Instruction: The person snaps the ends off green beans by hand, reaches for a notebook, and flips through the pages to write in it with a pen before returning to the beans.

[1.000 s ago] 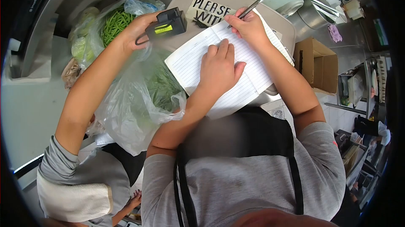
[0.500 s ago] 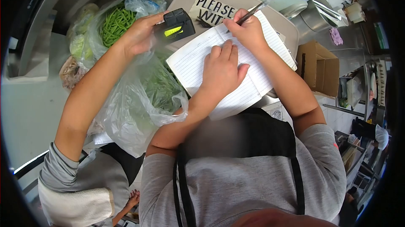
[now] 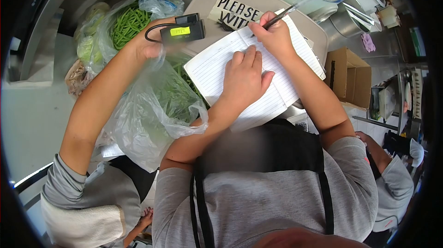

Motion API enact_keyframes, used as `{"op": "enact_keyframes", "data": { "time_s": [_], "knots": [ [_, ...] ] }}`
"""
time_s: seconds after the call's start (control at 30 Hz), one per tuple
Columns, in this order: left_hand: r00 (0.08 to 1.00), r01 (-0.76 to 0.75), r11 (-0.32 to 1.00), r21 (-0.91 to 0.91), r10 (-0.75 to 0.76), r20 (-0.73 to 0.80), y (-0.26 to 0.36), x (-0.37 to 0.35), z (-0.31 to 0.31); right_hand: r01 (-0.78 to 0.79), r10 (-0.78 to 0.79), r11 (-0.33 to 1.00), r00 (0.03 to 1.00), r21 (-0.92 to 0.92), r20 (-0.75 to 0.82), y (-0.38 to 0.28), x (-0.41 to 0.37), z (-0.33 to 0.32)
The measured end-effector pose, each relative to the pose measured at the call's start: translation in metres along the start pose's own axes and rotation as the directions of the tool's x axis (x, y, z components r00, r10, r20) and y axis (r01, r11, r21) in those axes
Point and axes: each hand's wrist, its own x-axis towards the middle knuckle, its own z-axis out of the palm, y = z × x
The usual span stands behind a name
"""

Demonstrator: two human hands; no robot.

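Note:
An open lined notebook (image 3: 210, 66) lies tilted on a beige lid or tray, with a little handwriting on its upper part. My left hand (image 3: 243, 79) rests flat on the page, fingers extended and holding nothing. Gripped in my right hand (image 3: 277, 36) is a dark pen with a clear end (image 3: 280, 16), its tip near the top of the page, just above my left fingers. To the left, a co-worker's hand (image 3: 150, 45) holds a small black device (image 3: 189, 29) with a yellow label and a looped cable, close to the notebook's upper left corner.
Plastic bags of green beans (image 3: 131, 24) and leafy greens (image 3: 173, 96) crowd the notebook's left side. Behind it lies the beige lid (image 3: 203, 3) with a lettered sign (image 3: 233, 10). A cardboard box (image 3: 348, 75) stands right. Another person (image 3: 394, 188) is at far right.
The co-worker's hand has turned the black device, so its label faces me and a cable loop shows. My pen's angle has shifted slightly. Another person has come into view at right.

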Motion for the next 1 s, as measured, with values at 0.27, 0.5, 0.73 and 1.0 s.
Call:
{"op": "enact_keyframes", "data": {
  "time_s": [0.27, 0.5, 0.73, 1.0],
  "knots": [
    [1.0, 0.0, 1.0, 0.003, 0.0, -0.007, -0.0005, -0.0003, 0.001, -0.026, 0.027, 0.999, 1.0, -0.035, 0.005, -0.005, 0.0003, -0.0009],
    [1.0, 0.004, 1.0, -0.009, -0.004, -0.009, -0.0005, 0.0001, 0.0001, -0.014, 0.017, 0.989, 1.0, -0.15, 0.017, -0.0043, -0.0039, 0.0015],
    [1.0, 0.018, 1.0, 0.001, -0.018, 0.01, -0.001, 0.0, 0.0012, -0.01, 0.009, 0.987, 1.0, -0.159, -0.009, -0.0044, -0.0056, 0.0028],
    [1.0, 0.017, 1.0, -0.007, -0.017, 0.002, -0.0018, -0.0005, 0.0016, 0.001, -0.005, 0.988, 1.0, -0.155, -0.02, -0.0039, -0.0055, 0.0027]
  ]
}}
